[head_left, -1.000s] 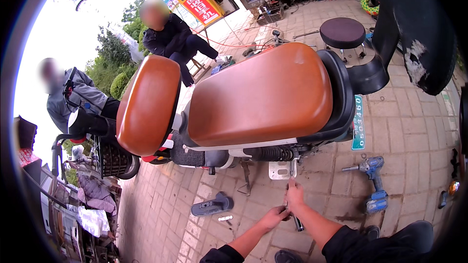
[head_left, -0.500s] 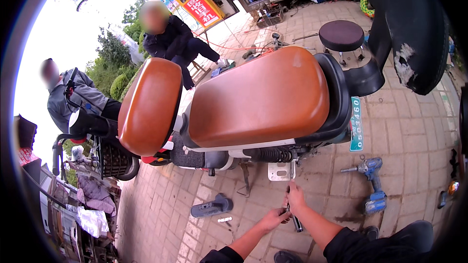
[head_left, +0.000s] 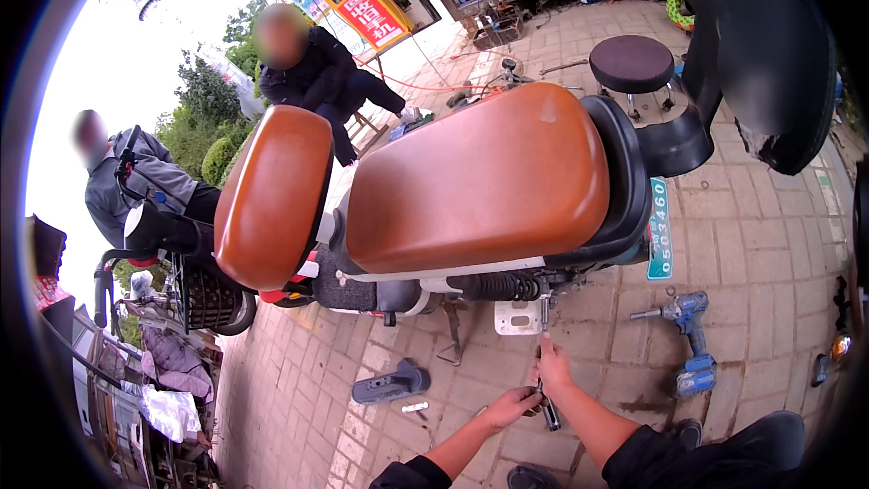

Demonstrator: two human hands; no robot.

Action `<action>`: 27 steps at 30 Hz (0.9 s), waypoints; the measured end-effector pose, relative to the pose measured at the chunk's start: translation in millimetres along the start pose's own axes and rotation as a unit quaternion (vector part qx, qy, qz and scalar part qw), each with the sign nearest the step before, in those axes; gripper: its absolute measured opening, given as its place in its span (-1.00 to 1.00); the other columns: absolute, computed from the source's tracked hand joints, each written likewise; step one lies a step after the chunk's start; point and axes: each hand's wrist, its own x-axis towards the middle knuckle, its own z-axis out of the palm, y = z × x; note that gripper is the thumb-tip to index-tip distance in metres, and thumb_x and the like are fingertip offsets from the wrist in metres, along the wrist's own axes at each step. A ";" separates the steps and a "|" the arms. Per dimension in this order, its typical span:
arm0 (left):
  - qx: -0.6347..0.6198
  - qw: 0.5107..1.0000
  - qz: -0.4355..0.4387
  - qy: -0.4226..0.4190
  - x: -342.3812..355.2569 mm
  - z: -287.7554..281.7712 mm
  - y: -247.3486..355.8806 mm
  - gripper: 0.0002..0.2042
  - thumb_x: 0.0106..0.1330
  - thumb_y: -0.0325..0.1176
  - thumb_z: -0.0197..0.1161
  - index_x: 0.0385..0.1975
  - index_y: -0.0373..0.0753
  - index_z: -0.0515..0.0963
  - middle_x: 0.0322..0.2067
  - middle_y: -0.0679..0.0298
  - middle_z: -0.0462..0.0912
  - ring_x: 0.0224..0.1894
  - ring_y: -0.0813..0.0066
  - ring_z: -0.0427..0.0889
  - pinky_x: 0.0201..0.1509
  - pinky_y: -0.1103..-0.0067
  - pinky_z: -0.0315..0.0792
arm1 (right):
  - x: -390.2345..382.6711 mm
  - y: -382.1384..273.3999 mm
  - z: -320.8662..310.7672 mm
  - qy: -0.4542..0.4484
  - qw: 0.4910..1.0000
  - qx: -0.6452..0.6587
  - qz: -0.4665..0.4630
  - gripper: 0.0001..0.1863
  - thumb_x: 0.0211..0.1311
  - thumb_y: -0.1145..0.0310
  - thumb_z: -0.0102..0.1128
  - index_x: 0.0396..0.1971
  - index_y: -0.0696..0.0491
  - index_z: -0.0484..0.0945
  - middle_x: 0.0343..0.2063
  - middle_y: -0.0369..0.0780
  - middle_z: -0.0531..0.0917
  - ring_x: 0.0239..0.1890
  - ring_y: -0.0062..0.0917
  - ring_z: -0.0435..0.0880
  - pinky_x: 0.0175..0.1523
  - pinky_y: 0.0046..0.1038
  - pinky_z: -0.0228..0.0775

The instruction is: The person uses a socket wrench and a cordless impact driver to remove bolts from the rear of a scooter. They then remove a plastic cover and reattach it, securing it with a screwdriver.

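Hands [head_left: 550, 368] close together, clamped on metal tool [head_left: 551, 415]; slotted plate [head_left: 502, 318] ahead, blue drill [head_left: 695, 337] at right.

Head-worn fisheye looking down across a scooter [head_left: 480, 181] and brick paving [head_left: 290, 398]
The left camera of a side-by-side pair faces the scooter's flank from close above, with the wearer's forearms [head_left: 593, 417] at the lower edge; its wide field runs past the paving's far edge to trees [head_left: 199, 91] and sky [head_left: 100, 63] at upper left.
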 end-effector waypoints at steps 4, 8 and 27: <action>-0.003 1.000 0.002 -0.006 -0.1 -0.4 -2.5 -0.69 0.41 -0.19 0.01 -0.08 -0.32 0.47 -0.24 0.33 0.55 -0.22 0.60 0.47 -0.07 0.63 0.37 | -3.8 -3.5 -0.5 -0.009 1.000 0.003 0.006 -0.54 0.34 -0.05 -0.09 -0.60 0.00 0.21 -0.82 -0.38 0.17 -0.84 -0.65 0.11 -0.76 -0.55 -0.07; -0.004 1.000 0.002 -0.011 -2.6 2.1 -1.7 -0.69 0.41 -0.19 0.01 -0.08 -0.32 0.48 -0.24 0.33 0.55 -0.21 0.60 0.47 -0.07 0.63 0.37 | -9.4 -5.4 -1.1 -0.015 1.000 -0.005 0.006 -0.55 0.33 -0.05 -0.08 -0.60 -0.01 0.21 -0.81 -0.38 0.18 -0.83 -0.66 0.11 -0.75 -0.55 -0.06; -0.002 1.000 -0.004 -0.005 -5.3 5.0 9.7 -0.70 0.40 -0.26 -0.04 -0.07 -0.36 0.46 -0.16 0.27 0.58 -0.18 0.52 0.52 -0.02 0.54 0.40 | -3.0 -9.3 -3.4 -0.011 1.000 -0.001 0.022 -0.55 0.34 -0.04 -0.09 -0.61 -0.01 0.24 -0.80 -0.41 0.15 -0.82 -0.69 0.07 -0.74 -0.55 -0.10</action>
